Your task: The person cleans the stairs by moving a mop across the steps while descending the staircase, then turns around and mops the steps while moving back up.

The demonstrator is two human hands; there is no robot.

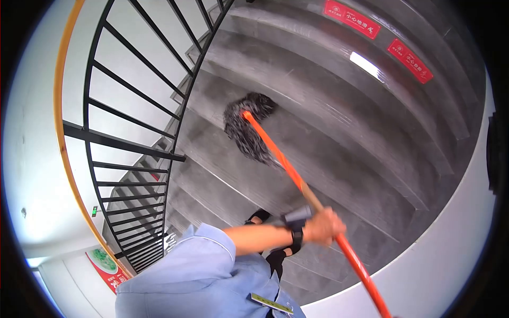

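Observation:
My left hand (323,227) is wrapped round the orange handle of a mop (275,153), with a black band and a grey device at the wrist. The handle slants from the lower right up to the mop head. Its dark grey, stringy head (249,127) lies spread on a grey stair tread (313,135), near the railing side. The handle's upper end runs out of the bottom edge of the head view. My right hand cannot be made out.
Curved grey steps rise toward the upper right, two with red warning stickers (352,19). A black railing (132,140) with a wooden handrail (59,106) lines the left. A white wall (424,265) curves along the right. My dark shoes (260,216) stand on lower steps.

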